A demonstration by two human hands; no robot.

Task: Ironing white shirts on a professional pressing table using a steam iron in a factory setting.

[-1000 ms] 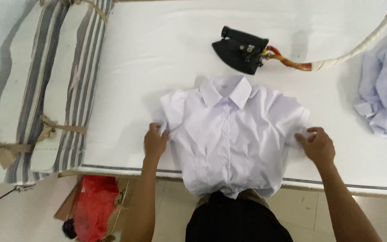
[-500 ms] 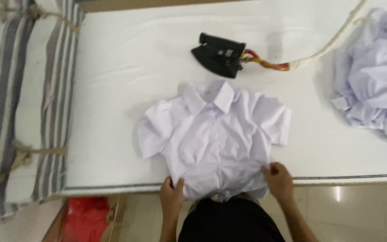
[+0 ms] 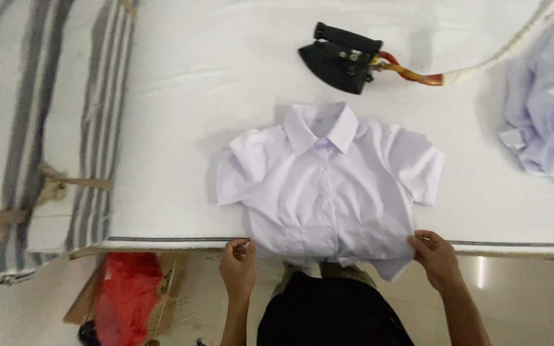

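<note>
Shirt (image 3: 331, 192): white, short-sleeved, laid front-up and collar away on the table (image 3: 181, 96), hem hung over the near edge. Hands: moved within the last second from the sleeves down to the hem, so work is judged to have passed to the lower part. Left hand (image 3: 237, 264): fingers curled at the hem's left corner; grip cannot be told. Right hand (image 3: 436, 256): fingers closed on the right corner. Iron (image 3: 341, 56): beyond the collar, untouched.

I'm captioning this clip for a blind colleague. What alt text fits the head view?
Both hands, left hand and right hand, grip the bottom hem of a white short-sleeved shirt lying flat on a white ironing table. A black iron rests beyond the collar; crumpled pale garments lie at right.
</note>
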